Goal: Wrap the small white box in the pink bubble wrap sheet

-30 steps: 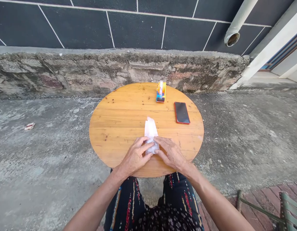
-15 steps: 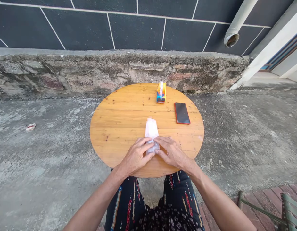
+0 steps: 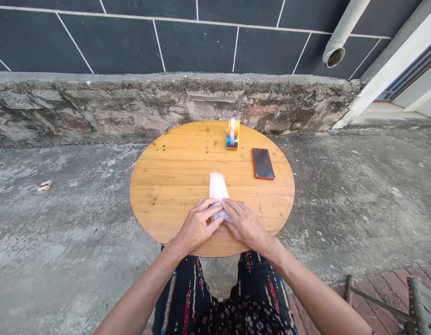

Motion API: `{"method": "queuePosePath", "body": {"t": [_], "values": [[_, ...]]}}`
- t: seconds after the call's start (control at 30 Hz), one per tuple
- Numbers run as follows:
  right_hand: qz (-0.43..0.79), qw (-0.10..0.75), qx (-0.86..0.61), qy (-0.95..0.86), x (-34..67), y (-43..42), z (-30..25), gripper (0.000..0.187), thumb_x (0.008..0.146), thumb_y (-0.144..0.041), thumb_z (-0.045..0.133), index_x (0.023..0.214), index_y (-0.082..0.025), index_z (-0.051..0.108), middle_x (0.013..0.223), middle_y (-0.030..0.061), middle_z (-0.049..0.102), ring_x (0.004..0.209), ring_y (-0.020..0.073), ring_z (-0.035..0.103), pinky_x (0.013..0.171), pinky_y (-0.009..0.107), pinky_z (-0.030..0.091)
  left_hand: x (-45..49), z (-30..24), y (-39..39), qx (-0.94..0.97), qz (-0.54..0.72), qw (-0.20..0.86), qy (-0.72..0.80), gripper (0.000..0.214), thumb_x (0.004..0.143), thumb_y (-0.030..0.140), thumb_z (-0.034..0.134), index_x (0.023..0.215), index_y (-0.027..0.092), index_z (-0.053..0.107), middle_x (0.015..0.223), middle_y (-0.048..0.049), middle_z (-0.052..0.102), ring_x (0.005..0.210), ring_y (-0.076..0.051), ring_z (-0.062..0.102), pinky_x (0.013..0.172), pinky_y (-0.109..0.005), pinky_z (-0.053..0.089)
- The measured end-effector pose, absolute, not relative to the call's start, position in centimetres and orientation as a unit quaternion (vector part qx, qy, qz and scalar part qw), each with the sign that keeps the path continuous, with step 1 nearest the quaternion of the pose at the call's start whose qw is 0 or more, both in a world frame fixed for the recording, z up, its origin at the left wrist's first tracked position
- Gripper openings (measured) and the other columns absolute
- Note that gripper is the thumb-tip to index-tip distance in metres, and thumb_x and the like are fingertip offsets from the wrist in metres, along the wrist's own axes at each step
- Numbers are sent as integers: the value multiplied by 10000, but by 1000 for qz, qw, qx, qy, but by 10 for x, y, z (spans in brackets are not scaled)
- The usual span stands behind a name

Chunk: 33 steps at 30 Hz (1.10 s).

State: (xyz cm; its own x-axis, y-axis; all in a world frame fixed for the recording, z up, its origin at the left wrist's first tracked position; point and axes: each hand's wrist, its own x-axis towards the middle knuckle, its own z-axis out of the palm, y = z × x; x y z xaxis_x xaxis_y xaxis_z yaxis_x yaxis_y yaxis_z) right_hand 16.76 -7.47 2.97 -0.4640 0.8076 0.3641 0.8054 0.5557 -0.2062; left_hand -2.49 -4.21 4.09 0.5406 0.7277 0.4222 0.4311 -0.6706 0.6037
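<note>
A narrow piece of whitish, partly see-through wrap [image 3: 219,187] lies lengthwise on the round wooden table [image 3: 173,181], pointing away from me. My left hand [image 3: 201,220] holds its near end from the left, thumb and fingers curved around the edge. From the right, my right hand [image 3: 243,222] presses on the same end with its fingers close together and its thumb low at the near edge. The fingers of both hands almost meet over the wrap. Whatever may be inside the near end is hidden by them.
Toward the table's far edge stands a yellow and blue tape dispenser [image 3: 232,135]. A phone with a red case [image 3: 263,164] lies at the right. Behind the table runs a rough stone wall base [image 3: 131,109]. A green metal chair [image 3: 422,298] is at the lower right.
My right hand has its fingers closer together and angled more over the wrap's near end. The left hand stays almost the same. The view has shifted slightly.
</note>
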Motion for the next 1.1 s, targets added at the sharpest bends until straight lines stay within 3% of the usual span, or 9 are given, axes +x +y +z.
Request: {"method": "queuePosePath", "body": {"t": [0.2, 0.47, 0.57, 0.7, 0.9, 1.1], "values": [[49, 221, -469, -854, 168, -72, 43, 401, 887, -201, 555, 1277, -136, 492, 1265, 162, 587, 1123, 288, 578, 936, 458, 489, -25, 42, -44, 834, 335, 263, 350, 288, 873, 238, 586, 1151, 230, 659, 1192, -72, 611, 1109, -212, 556, 975, -367, 458], [152, 176, -466, -854, 171, -64, 65, 347, 842, -197, 593, 1184, -158, 547, 1189, 123, 632, 1093, 252, 602, 923, 414, 494, -32, 60, -37, 781, 303, 411, 360, 251, 846, 287, 612, 1074, 227, 699, 1145, -62, 648, 1069, -207, 595, 974, -340, 450], [152, 164, -473, -852, 170, -62, 67, 340, 827, -190, 600, 1163, -163, 559, 1196, 120, 628, 1096, 253, 599, 936, 417, 481, -37, 61, -29, 749, 313, 446, 377, 288, 847, 333, 598, 1090, 205, 685, 1102, -67, 664, 1001, -197, 614, 906, -312, 472], [149, 146, -483, -850, 168, -63, 67, 311, 812, -187, 621, 1118, -152, 580, 1158, 127, 638, 1067, 260, 606, 918, 413, 482, -35, 54, -11, 696, 348, 421, 465, 289, 853, 377, 541, 975, 170, 700, 905, -42, 700, 808, -171, 620, 748, -264, 472], [146, 139, -491, -848, 167, -64, 65, 307, 808, -187, 624, 1111, -160, 580, 1122, 118, 649, 1059, 262, 605, 900, 398, 481, -12, 46, 13, 726, 270, 346, 529, 307, 798, 395, 531, 652, 161, 669, 601, 6, 615, 583, -133, 515, 543, -233, 340], [159, 134, -483, -851, 169, -59, 72, 307, 809, -184, 605, 1115, -181, 586, 1079, 91, 665, 992, 244, 622, 842, 364, 475, -5, 53, 18, 758, 177, 275, 564, 230, 743, 290, 519, 571, 178, 621, 556, 10, 576, 547, -127, 463, 517, -247, 272]]}}
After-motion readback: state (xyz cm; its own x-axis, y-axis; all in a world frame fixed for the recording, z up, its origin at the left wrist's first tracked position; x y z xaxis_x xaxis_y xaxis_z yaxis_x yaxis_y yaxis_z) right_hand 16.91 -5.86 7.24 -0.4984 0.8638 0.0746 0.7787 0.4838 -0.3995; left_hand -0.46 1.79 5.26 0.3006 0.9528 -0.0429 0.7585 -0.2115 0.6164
